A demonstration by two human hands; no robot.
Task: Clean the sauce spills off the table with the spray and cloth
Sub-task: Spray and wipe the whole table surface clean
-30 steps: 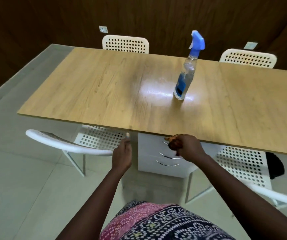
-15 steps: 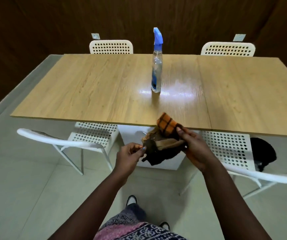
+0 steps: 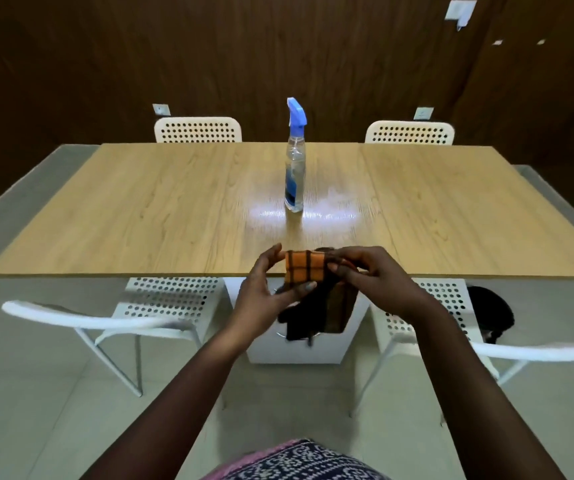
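An orange and brown checked cloth (image 3: 304, 271) hangs in the air at the near edge of the wooden table (image 3: 147, 209). My left hand (image 3: 264, 292) pinches its left side and my right hand (image 3: 372, 275) grips its upper right corner; the darker part droops below the table edge. A clear spray bottle (image 3: 295, 168) with a blue trigger head stands upright near the table's middle, beyond both hands. The wood around its base shines with a wet-looking glare. I see no sauce marks on the tabletop.
Two white perforated chairs (image 3: 160, 306) (image 3: 451, 317) are tucked under the near edge, two more (image 3: 198, 129) (image 3: 410, 133) at the far side. A white drawer unit (image 3: 296, 348) stands under the table. A dark object (image 3: 490, 313) lies on the right chair.
The hands have risen from below the table edge to its level, bringing up the cloth and spreading it between them. The view has tilted up and centred on the table.
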